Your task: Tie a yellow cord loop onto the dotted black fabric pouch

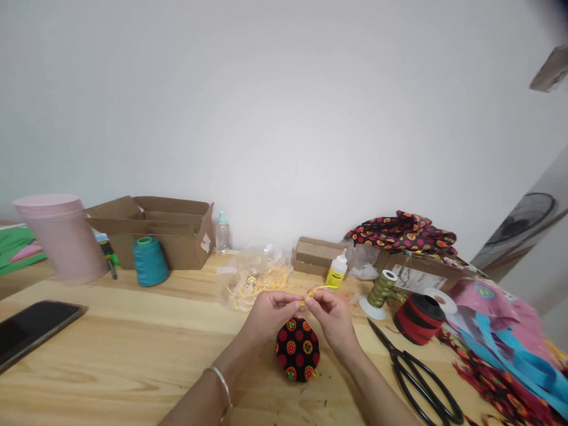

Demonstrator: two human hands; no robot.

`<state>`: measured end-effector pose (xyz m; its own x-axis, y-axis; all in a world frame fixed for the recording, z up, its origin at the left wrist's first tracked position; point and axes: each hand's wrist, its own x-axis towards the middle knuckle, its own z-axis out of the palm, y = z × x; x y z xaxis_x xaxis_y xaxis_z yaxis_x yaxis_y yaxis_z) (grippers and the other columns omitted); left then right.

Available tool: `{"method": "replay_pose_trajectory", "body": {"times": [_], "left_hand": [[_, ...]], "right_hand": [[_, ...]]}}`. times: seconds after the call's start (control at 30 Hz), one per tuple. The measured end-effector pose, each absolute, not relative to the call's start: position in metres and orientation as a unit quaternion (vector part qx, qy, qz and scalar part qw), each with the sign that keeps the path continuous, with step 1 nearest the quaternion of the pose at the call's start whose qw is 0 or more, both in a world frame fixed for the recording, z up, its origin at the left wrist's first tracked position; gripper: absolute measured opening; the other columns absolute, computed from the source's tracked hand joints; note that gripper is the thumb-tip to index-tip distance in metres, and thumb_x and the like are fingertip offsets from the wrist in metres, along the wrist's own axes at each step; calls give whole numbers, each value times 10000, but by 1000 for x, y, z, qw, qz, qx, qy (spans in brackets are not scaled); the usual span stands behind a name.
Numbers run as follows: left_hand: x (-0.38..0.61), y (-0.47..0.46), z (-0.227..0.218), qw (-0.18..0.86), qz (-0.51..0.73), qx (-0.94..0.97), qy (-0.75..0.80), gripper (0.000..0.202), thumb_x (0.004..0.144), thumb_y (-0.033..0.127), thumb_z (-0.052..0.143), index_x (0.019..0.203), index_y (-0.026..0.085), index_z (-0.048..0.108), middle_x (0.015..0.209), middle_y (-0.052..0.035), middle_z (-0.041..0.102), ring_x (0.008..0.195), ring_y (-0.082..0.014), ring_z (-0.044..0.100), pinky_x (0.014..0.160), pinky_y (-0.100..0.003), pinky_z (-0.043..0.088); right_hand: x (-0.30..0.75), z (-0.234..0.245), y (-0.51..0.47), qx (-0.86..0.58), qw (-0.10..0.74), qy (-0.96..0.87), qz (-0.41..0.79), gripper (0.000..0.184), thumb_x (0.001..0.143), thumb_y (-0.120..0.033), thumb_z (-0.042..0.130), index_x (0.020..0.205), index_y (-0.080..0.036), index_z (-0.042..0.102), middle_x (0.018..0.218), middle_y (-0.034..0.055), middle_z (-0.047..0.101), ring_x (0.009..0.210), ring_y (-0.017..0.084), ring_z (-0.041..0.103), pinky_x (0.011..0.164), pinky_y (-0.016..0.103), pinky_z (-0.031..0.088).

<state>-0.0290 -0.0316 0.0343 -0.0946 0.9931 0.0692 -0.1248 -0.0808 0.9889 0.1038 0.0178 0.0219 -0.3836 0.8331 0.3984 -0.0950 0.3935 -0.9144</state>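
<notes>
At the lower centre of the frame, the round fabric piece (298, 350): it lies between the forearms, just below both hands, black cotton-like cloth printed with crimson dots and orange and green rosettes.
Left hand (276, 309): thumb and forefinger pinch the yellow cord (323, 287) near its middle.
Right hand (331, 318): fingertips close on the same cord, almost touching those of the left; a free end pokes out to the right.
Cloth stage: the disc looks already shaped, its outline rounded and slightly faceted; a small yellow loop (315, 373) shows at its lower right edge.
Cord stage: seemingly unfinished, since no completed knot can be made out between the fingertips; whether the cord joins the disc cannot be told.
Cord supply: above the hands, a crinkled clear plastic bag (233, 296) with a loose tangle of yellow strands (271, 279).
Black shears (412, 367): lower right, long metal blades and looped handles, lying untouched.
Right-hand spools: an olive thread spool (381, 290), glossy and tapering, and a squat red-and-black spool (419, 319).
Glue bottle (336, 273): right of centre, white plastic, yellow label, upright.
Teal thread cone (151, 264): left of centre, matte, densely wound.
Tabletop (133, 355): pale wood with streaked grain.
</notes>
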Motion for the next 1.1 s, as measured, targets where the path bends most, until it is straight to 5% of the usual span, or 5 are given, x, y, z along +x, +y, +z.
{"method": "replay_pose_trajectory", "body": {"times": [0.5, 1.1], "left_hand": [[-27, -33, 27, 560, 588, 411, 415, 153, 643, 247, 650, 736, 128, 672, 640, -13, 650, 610, -86, 536, 628, -189, 408], [-24, -31, 31, 461, 597, 459, 469, 164, 606, 260, 667, 717, 141, 695, 679, -48, 692, 693, -169, 609, 673, -252, 457]], "right_hand": [[97, 16, 10, -309, 515, -716, 357, 158, 773, -239, 484, 627, -176, 490, 620, -20, 464, 599, 120, 439, 575, 229, 354], [93, 14, 7, -331, 538, -694, 347, 151, 775, -249, 482, 643, -175, 482, 616, -28, 448, 562, 106, 415, 532, 214, 354]]}}
